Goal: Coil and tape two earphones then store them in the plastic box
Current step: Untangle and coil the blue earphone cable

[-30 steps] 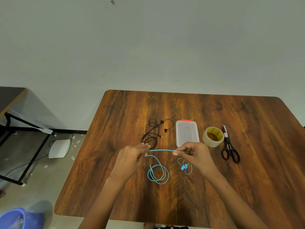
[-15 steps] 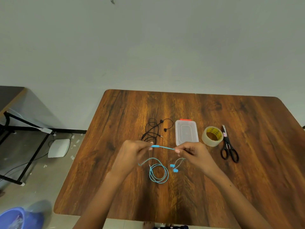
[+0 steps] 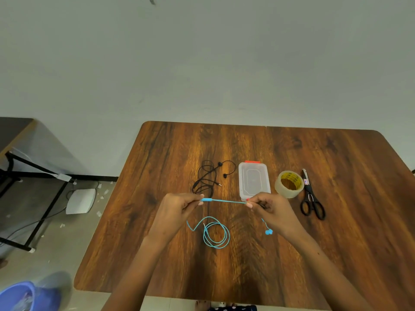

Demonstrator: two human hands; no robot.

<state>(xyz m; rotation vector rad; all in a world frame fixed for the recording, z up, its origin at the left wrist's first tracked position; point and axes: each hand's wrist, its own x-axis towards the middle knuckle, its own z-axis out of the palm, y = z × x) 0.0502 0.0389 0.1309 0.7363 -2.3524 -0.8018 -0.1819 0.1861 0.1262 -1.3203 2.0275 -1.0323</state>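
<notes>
Stretching a short run of the blue earphone [image 3: 215,234] taut between both hands, the person holds it just above the wooden table [image 3: 336,243]. The left hand [image 3: 177,209] pinches the cord beside its inline remote; the right hand [image 3: 271,209] pinches the other end, fingers curled, with an earbud dangling below at about 6 o'clock. Most of the cord lies in loose loops on the table at 6 o'clock from the hands.

Likely risks: pulling further could drag those loops into a knot, or strain the thin wire at the remote. The dangling bud could catch in the loops once winding begins.

The black earphone [image 3: 207,178] sits tangled at 12 o'clock from the left hand, near enough to snag. The plastic box [image 3: 253,180], lid on, lies at 12 o'clock from the right hand; tape roll [image 3: 289,184] and scissors [image 3: 312,198] at 2 o'clock
</notes>
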